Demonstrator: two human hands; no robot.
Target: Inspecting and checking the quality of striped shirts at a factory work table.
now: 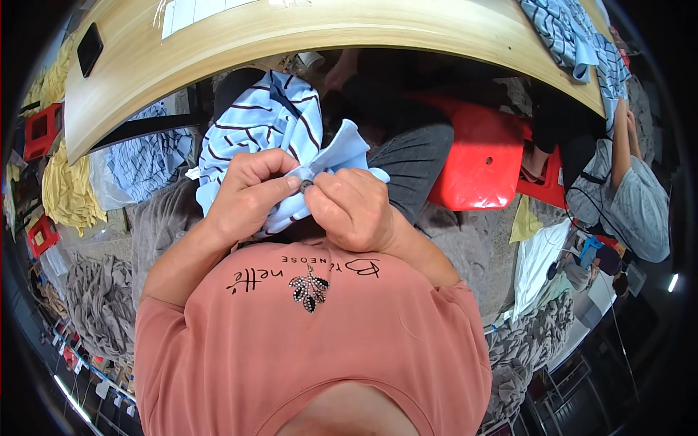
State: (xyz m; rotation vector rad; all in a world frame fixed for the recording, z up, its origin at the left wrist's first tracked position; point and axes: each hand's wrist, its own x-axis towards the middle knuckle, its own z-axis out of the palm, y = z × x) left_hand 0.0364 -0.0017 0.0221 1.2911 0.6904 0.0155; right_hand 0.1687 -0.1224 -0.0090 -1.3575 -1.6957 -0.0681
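A light blue garment with dark stripes (262, 120) hangs from my hands down over my lap. My left hand (247, 192) pinches its plain light blue collar part from the left. My right hand (352, 207) grips the same fabric from the right. Between my thumbs sits a small dark button (306, 185) on the fabric. Both hands are close together, just above my pink shirt.
A curved wooden table (349, 33) arcs across the top, with more striped blue fabric (574, 40) at its right end. A red plastic stool (476, 163) stands under it. Grey fabric piles (102, 305) and yellow fabric (65, 192) lie left. Another person's arm (629, 163) is at right.
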